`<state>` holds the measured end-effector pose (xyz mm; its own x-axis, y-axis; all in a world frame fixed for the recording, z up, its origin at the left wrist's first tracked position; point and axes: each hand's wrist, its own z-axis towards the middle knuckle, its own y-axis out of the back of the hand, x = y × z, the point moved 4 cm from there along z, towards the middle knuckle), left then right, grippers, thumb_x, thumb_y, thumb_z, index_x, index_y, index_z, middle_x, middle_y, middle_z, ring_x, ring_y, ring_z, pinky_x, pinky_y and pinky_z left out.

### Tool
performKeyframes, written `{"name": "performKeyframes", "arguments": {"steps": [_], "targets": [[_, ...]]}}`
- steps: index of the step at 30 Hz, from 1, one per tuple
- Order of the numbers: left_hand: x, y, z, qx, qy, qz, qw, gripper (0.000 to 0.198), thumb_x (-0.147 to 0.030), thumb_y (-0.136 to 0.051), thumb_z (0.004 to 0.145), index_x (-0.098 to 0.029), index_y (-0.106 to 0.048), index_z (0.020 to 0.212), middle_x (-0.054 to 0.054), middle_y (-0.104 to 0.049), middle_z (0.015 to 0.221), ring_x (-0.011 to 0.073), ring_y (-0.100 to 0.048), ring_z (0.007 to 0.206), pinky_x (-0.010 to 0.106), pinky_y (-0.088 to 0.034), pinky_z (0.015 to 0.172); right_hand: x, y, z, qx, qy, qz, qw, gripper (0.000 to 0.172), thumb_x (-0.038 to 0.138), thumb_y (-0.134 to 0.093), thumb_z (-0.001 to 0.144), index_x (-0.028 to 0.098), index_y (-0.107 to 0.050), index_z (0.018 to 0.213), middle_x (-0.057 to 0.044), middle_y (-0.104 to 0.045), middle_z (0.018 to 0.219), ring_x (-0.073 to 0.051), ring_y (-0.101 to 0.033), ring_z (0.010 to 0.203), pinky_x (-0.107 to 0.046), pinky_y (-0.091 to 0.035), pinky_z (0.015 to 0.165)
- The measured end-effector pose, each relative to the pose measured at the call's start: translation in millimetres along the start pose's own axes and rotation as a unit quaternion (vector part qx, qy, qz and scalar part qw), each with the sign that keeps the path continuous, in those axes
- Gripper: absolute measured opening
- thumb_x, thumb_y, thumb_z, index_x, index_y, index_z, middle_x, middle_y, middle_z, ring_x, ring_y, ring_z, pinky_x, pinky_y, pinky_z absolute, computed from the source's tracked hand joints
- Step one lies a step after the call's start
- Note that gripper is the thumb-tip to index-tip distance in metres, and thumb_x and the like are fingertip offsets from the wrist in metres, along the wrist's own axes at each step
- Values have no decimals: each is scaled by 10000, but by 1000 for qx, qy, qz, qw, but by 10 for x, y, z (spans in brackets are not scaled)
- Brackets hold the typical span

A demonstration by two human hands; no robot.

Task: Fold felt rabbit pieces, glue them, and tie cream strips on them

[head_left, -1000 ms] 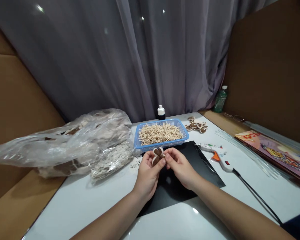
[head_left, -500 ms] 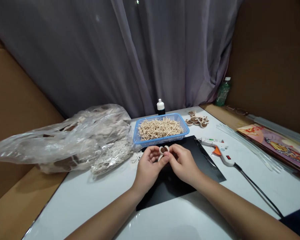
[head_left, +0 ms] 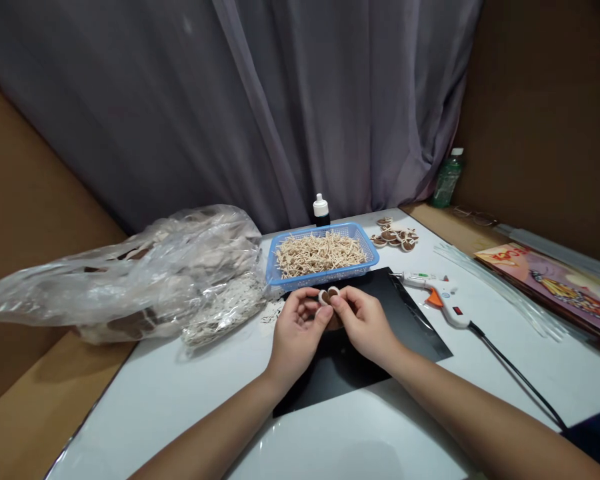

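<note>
Over the black sheet [head_left: 360, 367], a small brown felt piece with white edging [head_left: 325, 297] is pinched between both hands. Two rounded, ear-like lobes show above the thumbs; fingers hide much of the rest. My left hand [head_left: 297, 330] is closed on its left side, and my right hand [head_left: 367, 323] grips the right side with thumb and fingers. Just beyond the hands stands a blue basket [head_left: 303, 279] full of short cream-coloured strands [head_left: 320, 253]. To the right, a white glue gun [head_left: 447, 303] with an orange trigger lies with its nozzle over the sheet's edge.
Clear plastic bags [head_left: 180, 267] of felt pieces and a bag of speckled bits [head_left: 225, 313] lie left. Finished-looking brown-and-white pieces [head_left: 395, 237] are piled back right. Glue sticks [head_left: 505, 293], a black cord [head_left: 520, 377], a white-capped bottle [head_left: 321, 208] and a green bottle [head_left: 447, 179] stand or lie around.
The felt piece has been turned slightly in my fingers, so its two lobes now sit closer together. My right thumb has shifted up a little onto it.
</note>
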<state>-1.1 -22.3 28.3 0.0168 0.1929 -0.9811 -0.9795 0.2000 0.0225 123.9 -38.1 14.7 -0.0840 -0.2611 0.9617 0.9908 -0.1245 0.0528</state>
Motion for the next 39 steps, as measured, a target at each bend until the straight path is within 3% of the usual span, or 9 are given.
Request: {"name": "performKeyframes", "arguments": {"steps": [3, 7, 11, 15, 19, 26, 30, 34, 39], "targets": [[22, 33, 23, 2, -7, 1, 1000, 327, -226, -707, 683, -194, -528, 955, 6, -641, 850, 125, -619, 806, 203, -504, 691, -22, 16, 21, 7, -25, 26, 999, 280, 427, -525, 822, 170, -607, 746, -17, -590, 655, -144, -538, 591, -246, -439, 548], [16, 99, 47, -42, 5, -11, 999, 343, -230, -721, 661, -199, -517, 935, -47, -596, 670, 100, -596, 653, 198, -498, 639, -28, -16, 35, 39, -56, 112, 991, 371, 485, -479, 831, 158, -623, 729, -29, -611, 660, -148, -564, 593, -254, -470, 533], [8, 119, 52, -61, 5, -55, 997, 368, -228, -738, 642, -206, -501, 923, -27, -621, 753, 109, -607, 721, 214, -496, 691, -8, -50, 7, 50, -60, 167, 983, 273, 435, -561, 795, 175, -600, 867, -32, -632, 768, -169, -609, 703, -253, -508, 545], [42, 101, 40, -4, 14, -89, 996, 373, -242, -717, 664, -208, -496, 962, 26, -646, 907, 161, -620, 866, 265, -488, 779, 8, -41, -13, 36, -38, 127, 991, 245, 418, -577, 789, 173, -593, 798, -24, -613, 706, -158, -593, 657, -254, -518, 535], [56, 104, 20, 52, 21, -132, 990, 377, -235, -691, 686, -228, -491, 1005, 44, -656, 985, 185, -631, 875, 293, -500, 770, 19, -24, -15, 28, -42, 120, 991, 252, 419, -586, 783, 169, -607, 803, -26, -627, 714, -154, -591, 637, -261, -521, 539], [62, 41, 12, 84, 72, -141, 984, 333, -329, -620, 751, -179, -573, 1044, 79, -664, 1000, 222, -639, 885, 332, -531, 757, -25, -15, -16, 12, -47, 132, 990, 249, 416, -614, 767, 170, -594, 801, -27, -624, 714, -154, -594, 641, -281, -529, 577], [124, 28, 16, 72, 96, -58, 991, 264, -351, -647, 726, -151, -645, 898, 62, -685, 911, 213, -645, 849, 335, -539, 763, -95, 41, 32, 10, -44, 102, 994, 275, 454, -598, 771, 183, -555, 790, -12, -610, 685, -146, -589, 619, -264, -510, 567], [198, 54, 19, 61, 128, 2, 990, 202, -339, -613, 742, -151, -666, 793, 48, -688, 759, 186, -661, 701, 261, -538, 589, -89, 208, 126, -26, -13, -11, 1000, 328, 500, -508, 819, 183, -585, 844, -18, -593, 698, -121, -534, 575, -205, -426, 454], [188, -8, -14, 108, 119, 26, 987, 143, -274, -586, 745, -158, -644, 684, 13, -628, 613, 129, -598, 548, 207, -482, 483, -102, 158, 161, 71, -37, -1, 997, 354, 488, -506, 819, 168, -654, 846, -29, -617, 693, -128, -546, 579, -205, -406, 441]]}}
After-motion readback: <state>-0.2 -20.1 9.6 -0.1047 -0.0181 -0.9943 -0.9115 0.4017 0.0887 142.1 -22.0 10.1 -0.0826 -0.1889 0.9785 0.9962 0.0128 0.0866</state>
